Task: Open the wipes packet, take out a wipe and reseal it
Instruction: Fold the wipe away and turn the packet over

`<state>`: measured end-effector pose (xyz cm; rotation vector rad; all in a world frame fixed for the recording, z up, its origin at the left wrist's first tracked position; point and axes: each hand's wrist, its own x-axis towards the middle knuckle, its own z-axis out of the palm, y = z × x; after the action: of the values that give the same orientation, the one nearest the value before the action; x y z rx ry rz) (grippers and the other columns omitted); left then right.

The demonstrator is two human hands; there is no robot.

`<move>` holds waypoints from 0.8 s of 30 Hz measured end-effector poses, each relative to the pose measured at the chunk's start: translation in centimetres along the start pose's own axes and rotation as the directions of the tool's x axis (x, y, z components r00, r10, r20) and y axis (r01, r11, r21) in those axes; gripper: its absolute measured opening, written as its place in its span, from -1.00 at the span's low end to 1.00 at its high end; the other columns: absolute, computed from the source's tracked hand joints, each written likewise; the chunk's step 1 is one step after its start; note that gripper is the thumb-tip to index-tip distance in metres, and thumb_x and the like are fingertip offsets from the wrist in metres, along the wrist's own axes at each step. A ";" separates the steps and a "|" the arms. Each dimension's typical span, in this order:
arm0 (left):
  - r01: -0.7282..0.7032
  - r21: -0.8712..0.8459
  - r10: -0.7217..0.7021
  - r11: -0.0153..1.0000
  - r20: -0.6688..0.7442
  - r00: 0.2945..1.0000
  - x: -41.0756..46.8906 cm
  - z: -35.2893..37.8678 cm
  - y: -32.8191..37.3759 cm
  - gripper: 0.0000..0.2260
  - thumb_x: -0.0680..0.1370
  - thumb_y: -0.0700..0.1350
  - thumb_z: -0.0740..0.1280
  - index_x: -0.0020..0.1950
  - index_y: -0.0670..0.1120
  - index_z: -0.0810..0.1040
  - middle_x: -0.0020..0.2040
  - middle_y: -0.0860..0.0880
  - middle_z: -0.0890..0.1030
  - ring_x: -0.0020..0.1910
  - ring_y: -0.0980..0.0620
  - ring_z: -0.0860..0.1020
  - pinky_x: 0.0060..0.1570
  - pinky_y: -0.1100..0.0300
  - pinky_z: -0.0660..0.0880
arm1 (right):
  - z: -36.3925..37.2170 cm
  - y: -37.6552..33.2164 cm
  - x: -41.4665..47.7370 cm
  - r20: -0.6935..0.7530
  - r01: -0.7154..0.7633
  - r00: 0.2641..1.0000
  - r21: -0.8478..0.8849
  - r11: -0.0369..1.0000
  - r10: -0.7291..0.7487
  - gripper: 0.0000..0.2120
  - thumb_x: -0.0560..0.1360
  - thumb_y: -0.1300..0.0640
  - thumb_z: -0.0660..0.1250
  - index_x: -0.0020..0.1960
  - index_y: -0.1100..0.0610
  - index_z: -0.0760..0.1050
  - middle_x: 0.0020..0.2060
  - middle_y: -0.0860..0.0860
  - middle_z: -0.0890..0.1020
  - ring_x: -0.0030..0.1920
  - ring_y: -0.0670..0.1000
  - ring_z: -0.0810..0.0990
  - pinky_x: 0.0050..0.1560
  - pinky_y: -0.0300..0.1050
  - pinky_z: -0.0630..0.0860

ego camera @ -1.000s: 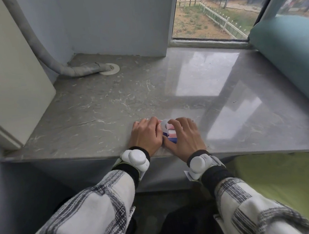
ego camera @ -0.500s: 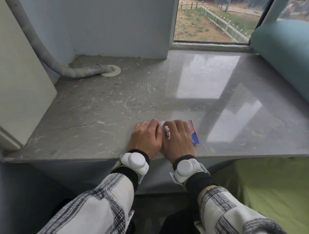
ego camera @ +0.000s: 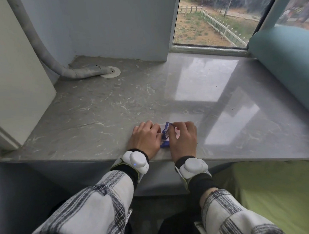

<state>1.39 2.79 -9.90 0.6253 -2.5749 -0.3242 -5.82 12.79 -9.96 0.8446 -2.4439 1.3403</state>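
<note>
While both hands crowd the near edge of the sill, these lines run from near to far.

Sleeves: two plaid sleeves (ego camera: 94, 210) reach forward from the bottom of the view, each ending in a black cuff with a white wrist device (ego camera: 135, 160).

Left hand: the left hand (ego camera: 145, 138) lies knuckles up on the stone, fingers curled down at the left end of the packet; it seems to pin the packet, though its fingertips are hidden, so I cannot tell whether it grips or merely presses.

Right hand: the right hand (ego camera: 184, 138) arches over the packet's right part, thumb and forefinger pinched on the blue flap (ego camera: 167, 129), which stands tilted up off the pack.

Packet: the wipes packet (ego camera: 165, 138) sits between the two hands, touching both, close to the front edge of the sill (ego camera: 95, 121); a blue corner shows below and a pale patch beside the raised flap.

Step in hand: by my judgement, opening, with the seal flap being peeled back; no wipe is out yet.

Next move: likely calls for peeling the flap further while the left hand keeps the pack from sliding, then pinching a single wipe through the opening.

Beyond: a wrapped pipe (ego camera: 83, 72) bends onto the sill at far left, and a window (ego camera: 206, 16) shows a fence and grass outside.
</note>
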 end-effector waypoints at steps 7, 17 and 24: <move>-0.020 0.006 0.020 1.000 0.012 1.000 0.0 -0.2 0.0 -0.89 0.46 -0.08 0.38 -0.11 -0.11 0.53 -0.16 -0.12 0.55 -0.16 -0.15 0.48 -0.14 0.00 0.39 | -1.8 1.9 1.3 0.133 0.022 0.991 0.029 0.999 -0.026 -0.95 0.44 0.13 0.38 -0.13 0.11 0.55 -0.16 0.02 0.50 -0.15 0.05 0.52 -0.12 -0.13 0.45; -0.103 0.087 0.106 0.991 -0.023 0.994 -0.1 -0.6 0.4 -0.88 0.40 -0.14 0.44 -0.13 -0.12 0.55 -0.20 -0.10 0.57 -0.16 -0.16 0.49 -0.19 -0.03 0.39 | -3.2 3.5 1.4 0.203 0.076 0.977 -0.062 0.995 -0.062 -0.86 0.46 0.05 0.36 -0.13 0.13 0.54 -0.22 -0.01 0.53 -0.26 -0.04 0.49 -0.29 -0.33 0.36; -0.234 0.080 0.233 0.969 0.024 0.972 -0.4 -0.4 0.4 -0.88 0.35 -0.18 0.48 -0.17 -0.14 0.60 -0.19 -0.11 0.63 -0.19 -0.15 0.54 -0.22 0.03 0.45 | -3.1 3.5 1.8 0.225 0.031 0.974 -0.050 0.998 -0.019 -0.89 0.46 0.07 0.34 -0.16 0.11 0.52 -0.25 -0.08 0.46 -0.31 -0.03 0.46 -0.24 -0.20 0.36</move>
<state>1.73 3.26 -9.59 0.3417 -2.6524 -0.1454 -9.54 16.20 -9.87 1.0625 -2.6141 1.2242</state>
